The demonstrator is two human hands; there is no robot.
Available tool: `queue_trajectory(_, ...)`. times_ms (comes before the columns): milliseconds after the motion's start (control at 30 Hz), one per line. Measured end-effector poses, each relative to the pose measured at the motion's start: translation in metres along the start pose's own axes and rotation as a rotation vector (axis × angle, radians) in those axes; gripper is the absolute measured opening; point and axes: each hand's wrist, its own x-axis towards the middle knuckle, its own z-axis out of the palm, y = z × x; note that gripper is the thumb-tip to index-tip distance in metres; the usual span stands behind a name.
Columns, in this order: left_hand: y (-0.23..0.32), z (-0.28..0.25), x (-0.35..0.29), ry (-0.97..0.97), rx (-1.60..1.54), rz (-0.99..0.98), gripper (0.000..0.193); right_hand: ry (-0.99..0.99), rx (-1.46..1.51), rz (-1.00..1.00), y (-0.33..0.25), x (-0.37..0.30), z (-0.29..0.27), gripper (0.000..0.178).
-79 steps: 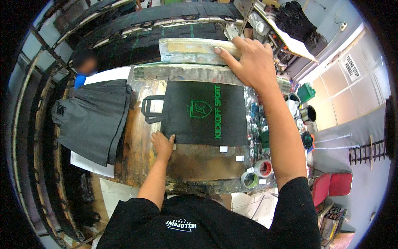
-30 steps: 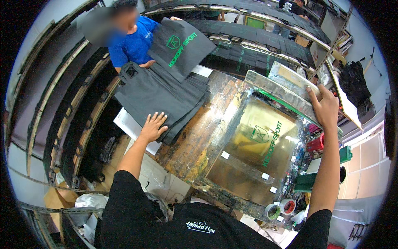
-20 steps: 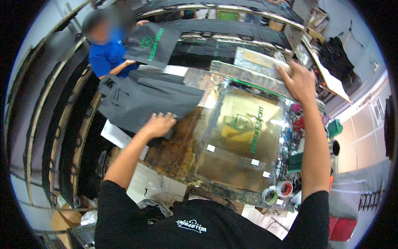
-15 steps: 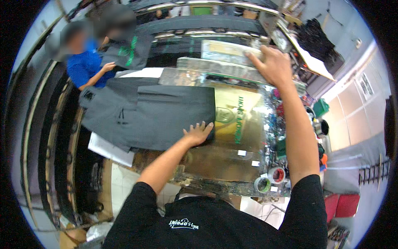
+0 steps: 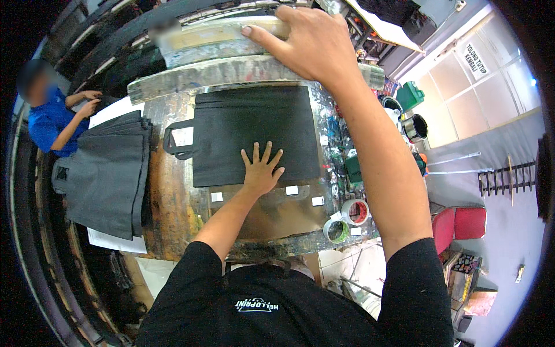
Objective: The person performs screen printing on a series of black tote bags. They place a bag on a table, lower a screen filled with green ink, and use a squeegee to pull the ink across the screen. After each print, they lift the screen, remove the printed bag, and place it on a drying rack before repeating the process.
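A black fabric tote bag (image 5: 225,124) lies flat on the work table, its handle loop (image 5: 179,140) pointing left. My left hand (image 5: 263,170) rests palm-down on the bag near its lower edge, fingers spread. Beyond the bag, a long paint-stained frame edge (image 5: 214,78) runs across, raised at the far side of the table. My right hand (image 5: 315,46) reaches over that edge and grips a pale, paint-smeared wooden board (image 5: 214,32). Its thumb lies along the near face; the other fingertips are partly hidden behind. A fanned stack of black tote bags (image 5: 107,173) sits at the left.
Two tape rolls (image 5: 354,212) and several small white pieces (image 5: 292,189) lie near the table's front right. Cans (image 5: 414,128) and a green container (image 5: 409,96) stand at the right. A person in blue (image 5: 49,124) is at the far left; a red chair (image 5: 469,222) stands right.
A single bag now lies under my left hand, covering the yellowish area with green print. The stack appears further left. The far person no longer holds up a printed bag.
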Motion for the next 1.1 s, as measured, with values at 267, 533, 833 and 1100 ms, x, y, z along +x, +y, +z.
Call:
queue_trajectory(267,0.027,0.004,-0.019,0.063,-0.050,-0.031,0.065,-0.226,0.038,0.060,-0.014,0.012,-0.031,0.067)
queue_trajectory(533,0.020,-0.005,-0.035,0.061,-0.075,0.003,0.074,-0.012,-0.030,0.023,-0.006,-0.004,-0.005,0.073)
queue_trajectory(833,-0.042,-0.192,-0.066,0.591,-1.649,-0.214,0.080,-0.011,-0.049,0.019,-0.019,-0.036,-0.003,0.065)
queue_trajectory(1100,-0.046,-0.209,-0.161,0.326,-2.158,-0.541,0.120,-0.429,0.078,-0.018,-0.045,-0.188,0.026,0.061)
